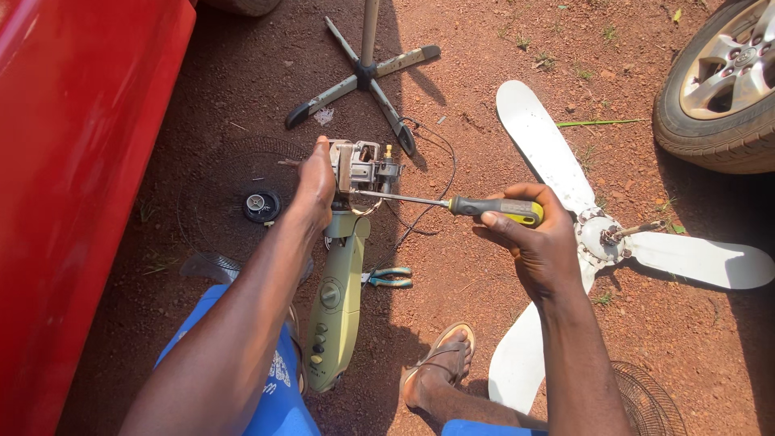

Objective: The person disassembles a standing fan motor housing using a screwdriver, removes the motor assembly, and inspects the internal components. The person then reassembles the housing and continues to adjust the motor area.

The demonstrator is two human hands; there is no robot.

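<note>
In the middle of the frame, our left hand (316,182) wraps its fingers around the fan motor (363,168). Our right hand (529,242) grips the screwdriver (452,206) tight. Its long shaft lies sideways, tip pointing left into the motor. Pliers (389,278) lie on the dirt (452,105) below.

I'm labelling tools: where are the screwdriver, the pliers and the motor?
screwdriver (497,209): head view, yellow-black handle.
pliers (391,278): head view, teal handles.
motor (365,166): head view, bare metal housing.
</note>
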